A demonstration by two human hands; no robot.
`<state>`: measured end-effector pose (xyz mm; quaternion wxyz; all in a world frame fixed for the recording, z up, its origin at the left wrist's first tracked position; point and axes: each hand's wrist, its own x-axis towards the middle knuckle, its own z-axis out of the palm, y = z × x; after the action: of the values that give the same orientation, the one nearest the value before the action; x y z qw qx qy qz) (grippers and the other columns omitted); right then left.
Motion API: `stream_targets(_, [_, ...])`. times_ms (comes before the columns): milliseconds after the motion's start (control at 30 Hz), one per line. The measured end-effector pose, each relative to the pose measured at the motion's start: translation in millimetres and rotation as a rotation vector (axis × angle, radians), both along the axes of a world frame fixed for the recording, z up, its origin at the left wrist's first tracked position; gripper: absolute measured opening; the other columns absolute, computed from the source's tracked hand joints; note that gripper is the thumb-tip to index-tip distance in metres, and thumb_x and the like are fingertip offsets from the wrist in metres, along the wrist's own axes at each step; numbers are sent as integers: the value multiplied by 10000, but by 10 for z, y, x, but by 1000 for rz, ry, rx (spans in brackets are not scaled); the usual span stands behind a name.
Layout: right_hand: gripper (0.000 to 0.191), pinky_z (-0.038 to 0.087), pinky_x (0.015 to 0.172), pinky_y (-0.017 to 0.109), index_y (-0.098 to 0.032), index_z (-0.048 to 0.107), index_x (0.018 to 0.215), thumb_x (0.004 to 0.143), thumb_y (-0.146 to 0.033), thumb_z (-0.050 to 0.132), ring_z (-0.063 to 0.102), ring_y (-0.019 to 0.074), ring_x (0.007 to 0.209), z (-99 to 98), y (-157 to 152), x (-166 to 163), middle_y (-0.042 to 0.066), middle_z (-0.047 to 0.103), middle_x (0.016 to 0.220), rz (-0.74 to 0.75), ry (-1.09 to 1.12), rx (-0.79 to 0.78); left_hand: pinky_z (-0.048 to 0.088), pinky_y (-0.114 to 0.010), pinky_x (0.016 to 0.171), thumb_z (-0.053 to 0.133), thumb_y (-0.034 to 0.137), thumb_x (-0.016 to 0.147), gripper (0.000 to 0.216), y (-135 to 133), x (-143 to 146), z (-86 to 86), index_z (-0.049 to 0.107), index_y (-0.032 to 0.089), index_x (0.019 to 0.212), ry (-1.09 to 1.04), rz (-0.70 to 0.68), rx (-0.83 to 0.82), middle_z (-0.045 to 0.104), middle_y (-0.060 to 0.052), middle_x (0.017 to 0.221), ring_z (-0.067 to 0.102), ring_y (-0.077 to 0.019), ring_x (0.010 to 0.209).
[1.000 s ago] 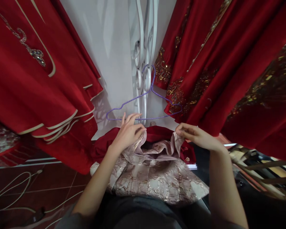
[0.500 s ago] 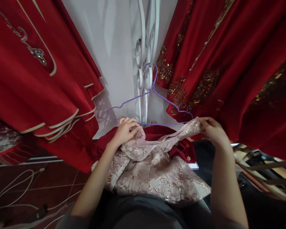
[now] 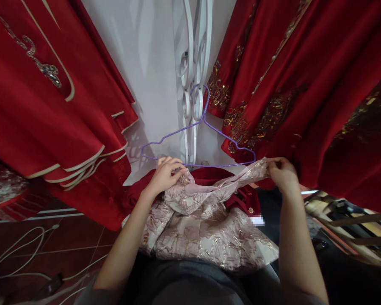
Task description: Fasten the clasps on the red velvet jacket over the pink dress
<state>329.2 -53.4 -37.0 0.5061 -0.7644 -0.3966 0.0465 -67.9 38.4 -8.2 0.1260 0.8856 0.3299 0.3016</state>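
Observation:
Across my lap lies a pale pink brocade garment [image 3: 206, 237] with a shiny gold pattern. My left hand [image 3: 167, 174] is closed on its upper edge at the left, fingers and thumb pinching the cloth. At the right, my right hand [image 3: 283, 173] pinches the far end of the same edge and draws it out as a strip. Just beyond my hands hangs a purple hanger [image 3: 198, 122], with nothing on it. Dark red cloth [image 3: 214, 174] lies behind and under the brocade, with small gold flower ornaments at its right side.
Red garments with pale piping [image 3: 82, 127] hang at the left. Red garments with gold sequins [image 3: 266, 114] hang at the right. A white scrolled metal stand [image 3: 190, 63] rises against the pale wall. A white cable [image 3: 17, 248] loops over the tiled floor. Slatted wood [image 3: 355, 222] stands at the lower right.
My right hand has shifted slightly right with the end of the edge, so the strip of brocade looks straighter. My left hand has stayed nearly in place.

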Motion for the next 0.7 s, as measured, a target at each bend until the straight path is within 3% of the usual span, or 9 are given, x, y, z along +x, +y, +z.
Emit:
stream_targets(67, [130,484,629,401,-222,603,762,692,-300,526,621,265,675,20,-13,-30,72,660,714,-89,26,-24,292,-403,943,508,433,930,276,-2,1,0,714,258,872,-6,2,2,692,-2,999,566,-187,942])
stream_targets(167, [129,477,679,403,-224,601,783,715,-317,544,622,270,717,63,-16,-96,76,670,748,-80,0,23,292,-411,951,513,433,926,273,-5,3,-3,713,255,871,-2,-2,-5,694,-8,1010,566,-193,953])
stream_targets(333, [237,469,689,367,-215,600,859,800,-444,577,596,237,727,224,-3,-357,65,647,788,66,0,235,293,-400,956,538,421,916,249,-18,2,9,710,254,852,11,-35,-16,695,2,978,572,-188,930])
stream_targets(467, [279,463,749,348,-208,626,908,863,-471,545,595,222,797,397,-10,-725,68,649,871,130,-122,369,303,-390,946,521,429,926,263,-71,19,64,696,250,845,14,-89,-49,703,7,978,583,-188,941])
stream_targets(700, [273,417,864,366,-234,627,931,916,-468,488,582,231,877,580,54,-976,54,670,906,186,-361,295,368,-374,935,480,433,944,294,-188,120,118,683,239,856,-22,-165,-106,701,-14,964,594,-186,942])
